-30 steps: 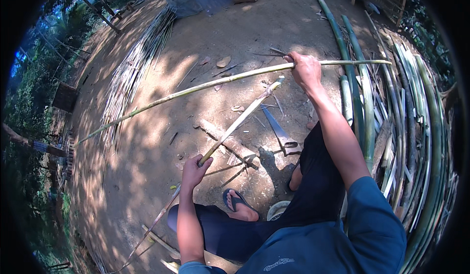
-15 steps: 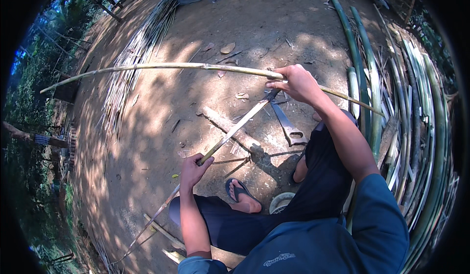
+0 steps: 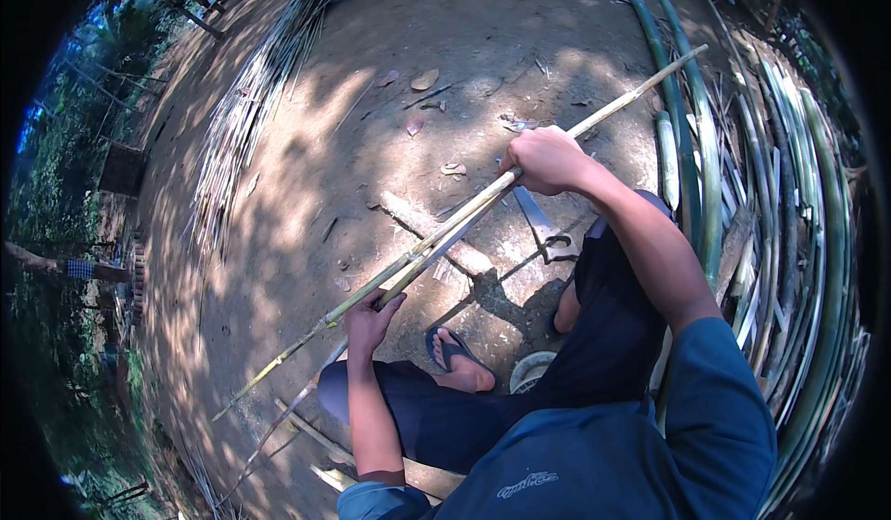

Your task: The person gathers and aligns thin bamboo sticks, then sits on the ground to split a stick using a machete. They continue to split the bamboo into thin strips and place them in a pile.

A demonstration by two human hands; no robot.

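In my right hand [image 3: 546,161] is a long, thin yellow-green bamboo pole [image 3: 640,89], gripped on its upper half. It slants from the upper right down to the lower left, past my left hand. My left hand [image 3: 368,323] is closed round a second, darker bamboo pole [image 3: 406,281], which lies nearly alongside the first. This one's upper end reaches my right hand; whether the fingers there also hold it is hidden. Beneath the poles a short log [image 3: 404,212] rests on the ground. Just below my right hand lies a handsaw [image 3: 536,215], near my foot.
Bamboo poles and split lengths [image 3: 789,241] are heaped along the right. A bundle of thin strips [image 3: 246,116] lies at the far left. Between my legs stands a pale round container [image 3: 532,369]. More sticks [image 3: 316,435] lie by my left knee. Dry leaves dot the dirt ground.
The long pole in my right hand has swung round from roughly crosswise to a diagonal beside the other pole. My right hand has turned with it; my left hand has barely moved.
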